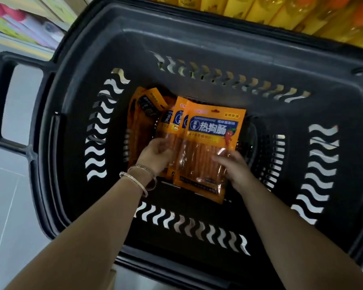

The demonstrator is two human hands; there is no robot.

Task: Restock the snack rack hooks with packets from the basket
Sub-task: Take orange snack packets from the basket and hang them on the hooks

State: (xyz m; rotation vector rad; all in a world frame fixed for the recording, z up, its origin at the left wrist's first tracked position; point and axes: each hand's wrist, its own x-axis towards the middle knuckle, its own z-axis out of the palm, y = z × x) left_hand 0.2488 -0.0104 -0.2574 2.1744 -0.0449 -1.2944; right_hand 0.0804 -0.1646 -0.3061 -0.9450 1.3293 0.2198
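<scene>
Low in the dark grey slotted plastic basket (197, 49), the left hand (157, 153) grips the fanned glossy orange snack packets (210, 147) and the right hand (235, 168) pinches the front one's edge, so the slick film may let the lower ones slide free on lifting.

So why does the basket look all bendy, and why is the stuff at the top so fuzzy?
Head view: the wide lens bows the basket rim outward; the yellow goods at the top are soft and blurred; the basket's inside is dim; a small glare shines on the clear window of the front packet, by the right hand.
</scene>
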